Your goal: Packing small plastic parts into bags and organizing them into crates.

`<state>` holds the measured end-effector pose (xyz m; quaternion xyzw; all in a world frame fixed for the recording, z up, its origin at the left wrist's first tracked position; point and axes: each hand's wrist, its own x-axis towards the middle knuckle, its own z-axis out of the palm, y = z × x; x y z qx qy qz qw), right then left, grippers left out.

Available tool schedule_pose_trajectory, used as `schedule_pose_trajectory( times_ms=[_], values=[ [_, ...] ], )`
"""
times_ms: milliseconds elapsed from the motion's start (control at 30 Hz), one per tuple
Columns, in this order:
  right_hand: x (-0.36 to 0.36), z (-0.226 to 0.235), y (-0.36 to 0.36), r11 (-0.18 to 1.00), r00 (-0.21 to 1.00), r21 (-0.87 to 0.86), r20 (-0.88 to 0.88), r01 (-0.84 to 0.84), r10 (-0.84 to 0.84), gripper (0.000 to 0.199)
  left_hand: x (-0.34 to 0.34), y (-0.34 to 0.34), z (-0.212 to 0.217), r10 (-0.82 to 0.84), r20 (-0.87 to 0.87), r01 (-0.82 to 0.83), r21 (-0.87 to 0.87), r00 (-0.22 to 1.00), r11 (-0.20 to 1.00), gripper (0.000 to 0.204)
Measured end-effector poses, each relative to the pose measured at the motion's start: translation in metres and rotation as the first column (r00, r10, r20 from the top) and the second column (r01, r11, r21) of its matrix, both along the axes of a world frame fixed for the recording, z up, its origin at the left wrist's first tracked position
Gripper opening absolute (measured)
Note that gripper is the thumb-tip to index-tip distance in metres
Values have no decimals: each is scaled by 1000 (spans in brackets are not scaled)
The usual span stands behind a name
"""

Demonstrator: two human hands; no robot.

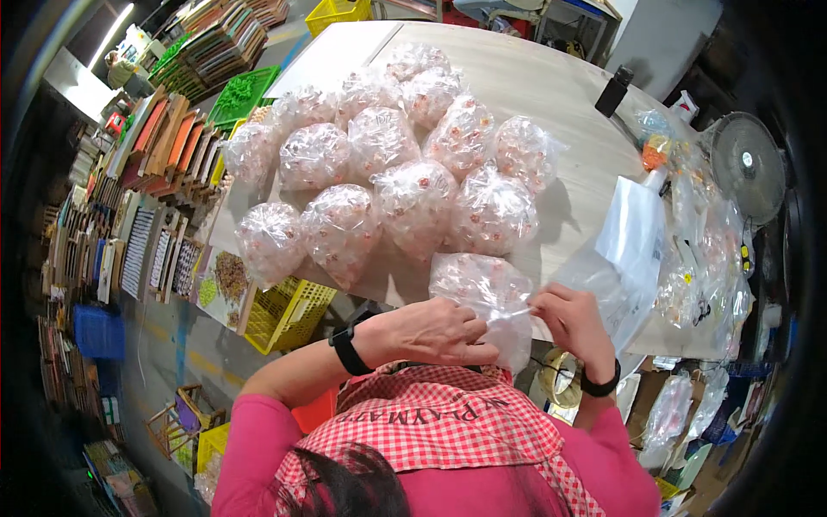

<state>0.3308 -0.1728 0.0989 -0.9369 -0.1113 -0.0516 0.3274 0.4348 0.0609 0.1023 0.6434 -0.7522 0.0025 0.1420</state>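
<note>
At the table's near edge lies a clear plastic bag (476, 280) filled with small pinkish-white and red pieces, too small to name. Its gathered neck points toward me. My left hand (431, 331) is closed, fingers curled on the loose plastic at the neck's left side. On the other side my right hand (575, 320) pinches a drawn-out strip of the plastic. Just beyond sit several similar filled bags (413, 202), bunched up and closed at the top. A stack of flat clear plastic bags (633, 224) lies to the right of my right hand.
The pale table (568, 103) carries a black bottle (614, 91) at the far right. A round fan (746, 164) stands beyond its right edge, near loose plastic bags (702, 258). Below the left edge is a yellow crate (291, 314); stacked boards (159, 155) fill the far left.
</note>
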Motion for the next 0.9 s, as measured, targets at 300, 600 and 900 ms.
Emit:
schedule_pose_trajectory(
  times_ms=[300, 600, 900],
  values=[
    [-3, -15, -42, 798, 843, 297, -45, 524, -536, 4, 83, 62, -53, 635, -33, -631, -153, 772, 760, 44],
    [93, -88, -32, 780, 782, -175, 327, 601, -530, 36, 164, 259, -151, 975, 220, -999, -10, 38, 41, 38],
    [214, -164, 25, 751, 885, -470, 206, 464, -418, 53, 185, 276, -105, 924, -10, -917, 119, 383, 381, 49]
  ],
)
